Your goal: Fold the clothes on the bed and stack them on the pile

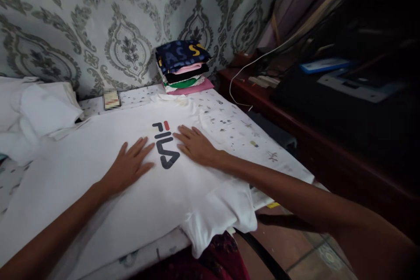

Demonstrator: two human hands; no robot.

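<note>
A white FILA T-shirt (108, 148) lies spread out over a patterned table cover, its collar toward the right and one sleeve hanging past the near edge. On the fabric just left of the printed letters, my left hand (129, 164) rests flat with fingers spread. To the right of the letters, my right hand (195, 143) also lies on the shirt, palm down and fingers stretched out. Neither hand grips anything.
A stack of folded clothes (183, 68) stands against the patterned wall. White cloth (42, 113) is heaped at the left, with a small blurred box (112, 99) beside it. A dark wooden desk (282, 113) with a white cable (234, 81) borders the right.
</note>
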